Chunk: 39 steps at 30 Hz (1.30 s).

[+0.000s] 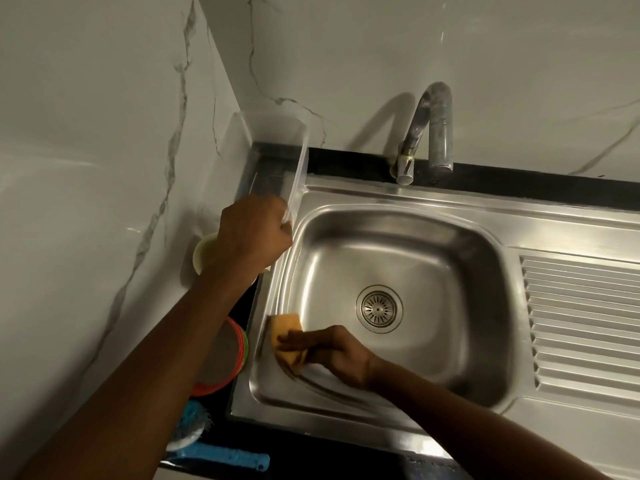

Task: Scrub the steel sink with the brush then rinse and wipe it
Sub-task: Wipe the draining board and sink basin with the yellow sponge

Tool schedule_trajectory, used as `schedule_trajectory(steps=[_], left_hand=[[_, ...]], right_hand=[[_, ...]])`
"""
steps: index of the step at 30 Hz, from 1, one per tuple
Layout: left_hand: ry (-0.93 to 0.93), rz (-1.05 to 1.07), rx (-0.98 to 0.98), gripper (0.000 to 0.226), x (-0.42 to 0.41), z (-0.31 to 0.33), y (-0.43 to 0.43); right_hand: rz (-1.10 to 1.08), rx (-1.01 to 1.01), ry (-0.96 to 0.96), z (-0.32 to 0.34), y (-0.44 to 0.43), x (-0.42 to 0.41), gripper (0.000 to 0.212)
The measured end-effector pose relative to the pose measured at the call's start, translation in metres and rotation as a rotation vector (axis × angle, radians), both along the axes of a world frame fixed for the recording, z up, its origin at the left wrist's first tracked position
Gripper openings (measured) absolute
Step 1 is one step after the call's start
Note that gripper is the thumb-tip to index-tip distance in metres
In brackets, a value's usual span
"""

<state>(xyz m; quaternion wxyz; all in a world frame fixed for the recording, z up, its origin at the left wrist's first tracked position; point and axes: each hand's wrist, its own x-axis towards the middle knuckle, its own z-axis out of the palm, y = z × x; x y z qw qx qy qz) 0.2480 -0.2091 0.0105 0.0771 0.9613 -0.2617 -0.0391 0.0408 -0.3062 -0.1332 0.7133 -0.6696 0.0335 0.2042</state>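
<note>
The steel sink point(450, 258) fills the middle of the view, with a round drain point(378, 308) in its basin. My right hand point(334, 353) grips a folded orange cloth point(286, 336) and presses it against the basin's left inner wall. My left hand point(254, 233) grips the near rim of a clear plastic container point(298, 161) standing at the sink's back left corner. A blue brush point(207, 448) with white bristles lies on the black counter at the sink's front left, apart from both hands.
A steel faucet point(434, 133) arches over the sink's back rim. Ribbed drainboard point(585, 323) lies to the right. Stacked coloured plates point(225, 358) and a pale green cup point(204, 252) sit left of the sink, under my left arm. Marble walls close off the back and left.
</note>
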Motion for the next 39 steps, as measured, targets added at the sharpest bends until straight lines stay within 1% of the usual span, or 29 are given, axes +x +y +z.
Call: schedule_trajectory(steps=[2, 3, 4, 6, 8, 11, 12, 15, 18, 20, 22, 24, 28, 31, 34, 35, 38, 39], left_hand=[[-0.007, 0.013, -0.019, 0.017, 0.0, -0.004, 0.002], [-0.005, 0.019, -0.03, 0.019, 0.001, -0.005, 0.003], [0.002, 0.025, -0.046, 0.023, 0.001, -0.007, 0.005], [0.021, 0.029, -0.098, 0.038, -0.001, -0.007, 0.008], [0.023, 0.004, -0.146, 0.054, -0.006, -0.003, 0.011], [-0.084, -0.087, -0.202, 0.056, -0.02, 0.003, 0.016], [-0.119, -0.113, -0.208, 0.056, -0.025, 0.004, 0.018], [-0.147, -0.126, -0.226, 0.05, -0.038, 0.006, 0.025], [-0.129, -0.106, -0.238, 0.039, -0.05, 0.002, 0.034], [-0.108, -0.101, -0.246, 0.031, -0.057, -0.001, 0.039], [-0.088, -0.08, -0.247, 0.026, -0.062, -0.004, 0.047], [-0.058, -0.057, -0.253, 0.025, -0.067, -0.006, 0.054], [-0.004, -0.014, -0.29, 0.03, -0.078, -0.005, 0.062], [0.026, -0.005, -0.307, 0.033, -0.087, -0.004, 0.061], [0.066, -0.002, -0.302, 0.036, -0.094, -0.005, 0.057], [0.075, -0.007, -0.298, 0.037, -0.094, -0.007, 0.056], [0.076, -0.04, -0.299, 0.037, -0.095, -0.011, 0.053], [0.078, -0.038, -0.301, 0.037, -0.095, -0.011, 0.052]], right_hand=[[-0.148, 0.147, 0.214, 0.01, -0.014, -0.005, 0.037], [-0.241, 0.18, 0.268, 0.011, -0.022, -0.003, 0.034], [-0.346, 0.189, 0.297, 0.009, -0.032, 0.001, 0.032], [-0.567, 0.21, 0.355, -0.001, -0.054, 0.019, 0.032], [-0.717, 0.232, 0.387, -0.008, -0.066, 0.045, 0.031], [-0.768, 0.252, 0.36, -0.006, -0.065, 0.091, 0.018], [-0.793, 0.279, 0.371, -0.003, -0.059, 0.106, 0.019], [-0.825, 0.358, 0.446, 0.001, -0.036, 0.146, 0.031], [-0.82, 0.348, 0.544, 0.001, -0.019, 0.168, 0.046], [-0.832, 0.315, 0.539, 0.001, -0.01, 0.173, 0.055], [-0.794, 0.257, 0.51, -0.001, -0.003, 0.172, 0.061], [-0.73, 0.209, 0.504, -0.005, 0.003, 0.162, 0.061], [-0.589, 0.184, 0.507, -0.02, 0.015, 0.13, 0.049], [-0.499, 0.158, 0.488, -0.034, 0.022, 0.111, 0.046], [-0.261, -0.015, 0.536, -0.057, 0.023, 0.084, 0.026], [-0.181, -0.072, 0.55, -0.064, 0.023, 0.073, 0.023], [-0.005, -0.084, 0.597, -0.069, 0.024, 0.041, 0.017], [0.054, -0.08, 0.595, -0.064, 0.022, 0.034, 0.021]])
